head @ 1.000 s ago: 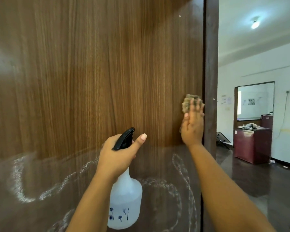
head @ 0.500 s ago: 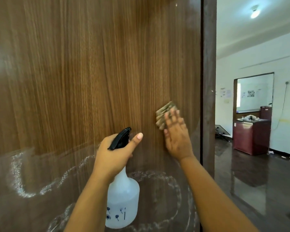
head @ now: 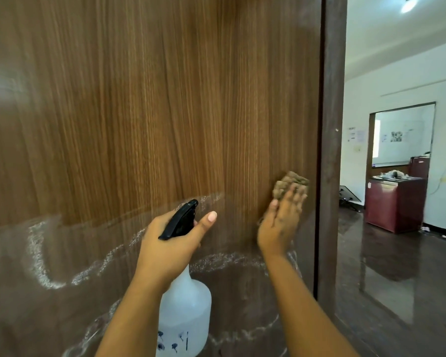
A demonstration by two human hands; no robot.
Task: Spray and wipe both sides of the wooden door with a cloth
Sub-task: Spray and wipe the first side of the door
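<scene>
The wooden door point(head: 152, 104) fills most of the view, its grain running vertically. Its lower part is wet, with white foamy streaks point(head: 44, 269) curving across it. My left hand point(head: 170, 243) grips the neck of a white spray bottle point(head: 184, 313) with a black trigger head, thumb raised. My right hand point(head: 281, 222) presses a folded brown cloth point(head: 290, 184) flat against the door, close to its right edge; the fingers are straight and blurred with motion.
The door's dark edge point(head: 330, 150) stands just right of the cloth. Beyond it is a room with a glossy dark floor point(head: 397, 279), a maroon cabinet point(head: 394, 202) against the white wall, and another doorway point(head: 402, 135) behind it.
My right hand slid the cloth left from the door's edge and then back to the right, ending lower on the door. The left hand and bottle stayed nearly still.
</scene>
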